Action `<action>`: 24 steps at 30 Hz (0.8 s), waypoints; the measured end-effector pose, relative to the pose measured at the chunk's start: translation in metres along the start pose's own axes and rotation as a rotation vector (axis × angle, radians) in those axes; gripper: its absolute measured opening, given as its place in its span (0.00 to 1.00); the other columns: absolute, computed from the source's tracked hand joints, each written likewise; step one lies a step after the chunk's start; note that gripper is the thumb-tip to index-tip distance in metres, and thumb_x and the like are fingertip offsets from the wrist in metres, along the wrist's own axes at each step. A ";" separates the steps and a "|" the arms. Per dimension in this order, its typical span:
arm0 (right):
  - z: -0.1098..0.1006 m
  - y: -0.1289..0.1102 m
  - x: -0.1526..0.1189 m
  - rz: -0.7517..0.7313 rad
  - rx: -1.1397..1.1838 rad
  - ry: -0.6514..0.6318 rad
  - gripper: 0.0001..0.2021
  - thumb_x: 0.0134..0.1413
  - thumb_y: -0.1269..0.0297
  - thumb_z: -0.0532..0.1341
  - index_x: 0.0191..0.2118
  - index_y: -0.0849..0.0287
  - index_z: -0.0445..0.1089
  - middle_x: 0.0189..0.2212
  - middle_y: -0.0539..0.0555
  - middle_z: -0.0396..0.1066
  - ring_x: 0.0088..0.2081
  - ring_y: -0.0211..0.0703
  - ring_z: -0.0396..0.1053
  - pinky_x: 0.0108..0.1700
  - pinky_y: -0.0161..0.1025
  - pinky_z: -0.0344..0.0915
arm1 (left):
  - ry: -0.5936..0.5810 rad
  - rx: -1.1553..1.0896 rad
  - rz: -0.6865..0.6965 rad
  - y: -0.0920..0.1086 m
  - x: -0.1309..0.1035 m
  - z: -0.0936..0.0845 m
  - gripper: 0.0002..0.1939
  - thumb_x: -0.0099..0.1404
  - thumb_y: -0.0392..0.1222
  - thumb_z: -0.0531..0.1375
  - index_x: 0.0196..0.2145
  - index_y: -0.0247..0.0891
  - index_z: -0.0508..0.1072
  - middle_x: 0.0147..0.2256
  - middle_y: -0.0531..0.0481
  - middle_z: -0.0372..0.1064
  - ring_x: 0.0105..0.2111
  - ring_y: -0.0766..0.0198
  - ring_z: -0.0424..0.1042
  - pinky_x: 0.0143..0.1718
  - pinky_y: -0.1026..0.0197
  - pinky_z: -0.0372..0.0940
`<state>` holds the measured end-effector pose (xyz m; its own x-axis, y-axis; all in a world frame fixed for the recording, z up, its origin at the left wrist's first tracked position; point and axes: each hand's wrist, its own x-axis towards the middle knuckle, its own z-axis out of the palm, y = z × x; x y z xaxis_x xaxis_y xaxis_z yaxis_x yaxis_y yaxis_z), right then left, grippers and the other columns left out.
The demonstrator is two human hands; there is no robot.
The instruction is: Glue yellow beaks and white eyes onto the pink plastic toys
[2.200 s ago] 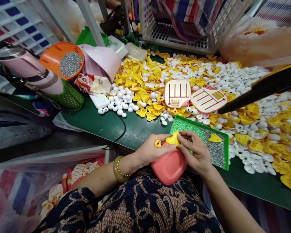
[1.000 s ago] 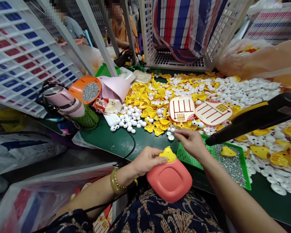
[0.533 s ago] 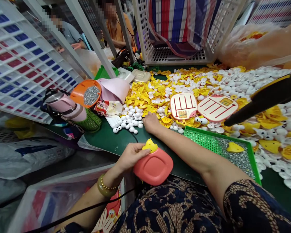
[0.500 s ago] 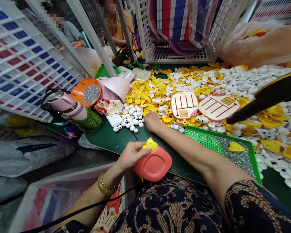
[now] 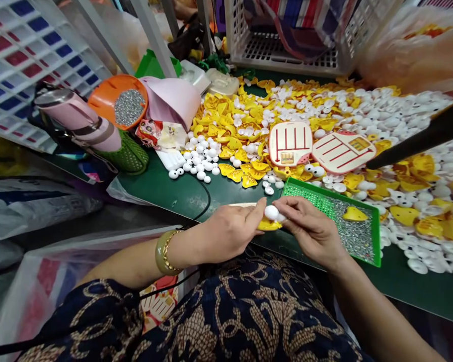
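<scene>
Near the table's front edge, my left hand (image 5: 232,232) is closed round a toy piece that shows a yellow part (image 5: 270,224) and a strip of cream edge; most of it is hidden behind the fingers. My right hand (image 5: 310,226) pinches a small white ball-like piece (image 5: 271,212) against the yellow part. A second white piece is partly covered by the right fingertips. Just beyond the hands lie loose yellow shells (image 5: 249,171) and white balls (image 5: 202,156). To the right is a green tray (image 5: 377,241) of small metal pieces with one yellow part on top.
Two cream panels (image 5: 290,143) lie on the heap of yellow and white parts. At the left stand an orange bowl (image 5: 101,98) and a pink bottle (image 5: 73,113). A dark bar (image 5: 419,133) juts in from the right; a white crate (image 5: 287,50) is behind.
My right hand has come back from the pile to my left hand, now with a white piece. The held toy has been turned, so its red face no longer shows. The view has tilted down.
</scene>
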<state>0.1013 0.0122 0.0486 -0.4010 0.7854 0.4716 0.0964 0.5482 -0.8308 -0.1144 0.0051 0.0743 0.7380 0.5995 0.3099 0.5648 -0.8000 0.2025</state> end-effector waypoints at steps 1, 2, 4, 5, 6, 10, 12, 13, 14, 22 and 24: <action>0.000 0.001 -0.004 0.001 -0.013 0.009 0.25 0.58 0.77 0.59 0.56 0.42 0.68 0.44 0.54 0.70 0.44 0.39 0.70 0.44 0.41 0.72 | -0.011 0.031 0.010 0.002 0.002 0.002 0.23 0.71 0.35 0.50 0.58 0.14 0.56 0.42 0.30 0.73 0.40 0.55 0.75 0.40 0.55 0.72; -0.001 0.003 -0.006 0.003 -0.024 0.016 0.25 0.58 0.78 0.59 0.55 0.42 0.69 0.44 0.54 0.71 0.45 0.39 0.71 0.44 0.41 0.73 | -0.025 0.056 0.016 0.005 0.003 0.004 0.25 0.70 0.35 0.50 0.59 0.13 0.54 0.42 0.30 0.73 0.39 0.55 0.75 0.39 0.55 0.72; -0.005 0.006 -0.010 0.008 -0.030 0.020 0.25 0.57 0.79 0.60 0.55 0.42 0.69 0.44 0.54 0.71 0.45 0.39 0.71 0.45 0.41 0.73 | -0.059 0.086 0.012 0.008 0.004 0.007 0.27 0.70 0.35 0.50 0.61 0.13 0.51 0.42 0.31 0.73 0.38 0.55 0.75 0.36 0.56 0.72; -0.006 0.007 -0.012 0.009 -0.027 0.020 0.25 0.57 0.79 0.60 0.54 0.42 0.70 0.44 0.54 0.71 0.45 0.39 0.72 0.45 0.41 0.73 | -0.072 0.091 0.006 0.010 0.004 0.008 0.28 0.70 0.36 0.50 0.62 0.15 0.50 0.42 0.32 0.73 0.38 0.56 0.75 0.35 0.57 0.72; -0.008 0.008 -0.013 0.009 -0.022 0.025 0.25 0.56 0.79 0.60 0.54 0.42 0.70 0.45 0.54 0.71 0.45 0.39 0.72 0.45 0.41 0.73 | -0.080 0.094 -0.003 0.011 0.004 0.009 0.29 0.70 0.36 0.50 0.63 0.16 0.48 0.41 0.33 0.73 0.37 0.57 0.75 0.35 0.57 0.72; -0.010 0.008 -0.015 -0.001 -0.048 0.077 0.24 0.56 0.78 0.61 0.53 0.42 0.71 0.44 0.53 0.72 0.44 0.41 0.72 0.45 0.43 0.74 | -0.078 0.106 -0.014 0.014 0.005 0.011 0.31 0.69 0.35 0.50 0.65 0.20 0.46 0.40 0.35 0.73 0.38 0.58 0.75 0.37 0.58 0.72; -0.010 0.007 -0.015 0.000 -0.061 0.079 0.24 0.55 0.78 0.62 0.53 0.42 0.71 0.44 0.53 0.73 0.44 0.41 0.73 0.45 0.44 0.74 | -0.070 0.114 -0.011 0.015 0.006 0.013 0.31 0.69 0.35 0.49 0.65 0.19 0.45 0.39 0.35 0.73 0.38 0.57 0.75 0.37 0.58 0.72; -0.010 0.007 -0.015 0.000 -0.058 0.064 0.24 0.56 0.78 0.61 0.53 0.42 0.71 0.44 0.53 0.73 0.44 0.41 0.73 0.45 0.44 0.74 | -0.068 0.116 -0.010 0.015 0.006 0.015 0.31 0.68 0.35 0.50 0.65 0.19 0.45 0.39 0.35 0.73 0.38 0.57 0.75 0.37 0.57 0.72; -0.010 0.006 -0.015 -0.003 -0.050 0.046 0.24 0.56 0.78 0.61 0.53 0.42 0.71 0.44 0.54 0.73 0.44 0.41 0.73 0.44 0.43 0.74 | -0.068 0.118 -0.009 0.015 0.006 0.017 0.32 0.68 0.35 0.50 0.65 0.20 0.45 0.39 0.35 0.73 0.38 0.57 0.75 0.38 0.57 0.72; -0.016 0.010 -0.014 -0.051 -0.079 -0.059 0.26 0.57 0.81 0.57 0.55 0.43 0.69 0.45 0.54 0.72 0.44 0.39 0.73 0.44 0.38 0.74 | -0.134 0.113 -0.001 0.013 0.007 0.018 0.30 0.67 0.35 0.51 0.64 0.21 0.49 0.38 0.36 0.74 0.36 0.57 0.75 0.36 0.57 0.72; -0.017 0.012 -0.014 -0.056 -0.088 -0.070 0.27 0.56 0.82 0.57 0.55 0.43 0.69 0.46 0.53 0.72 0.44 0.38 0.73 0.44 0.37 0.74 | -0.143 0.086 0.013 0.012 0.008 0.015 0.31 0.67 0.34 0.52 0.64 0.21 0.50 0.38 0.36 0.73 0.35 0.58 0.75 0.36 0.57 0.72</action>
<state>0.1236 0.0123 0.0372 -0.4699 0.7327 0.4922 0.1508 0.6161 -0.7731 -0.0963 0.0006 0.0653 0.7871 0.5912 0.1757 0.5796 -0.8065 0.1170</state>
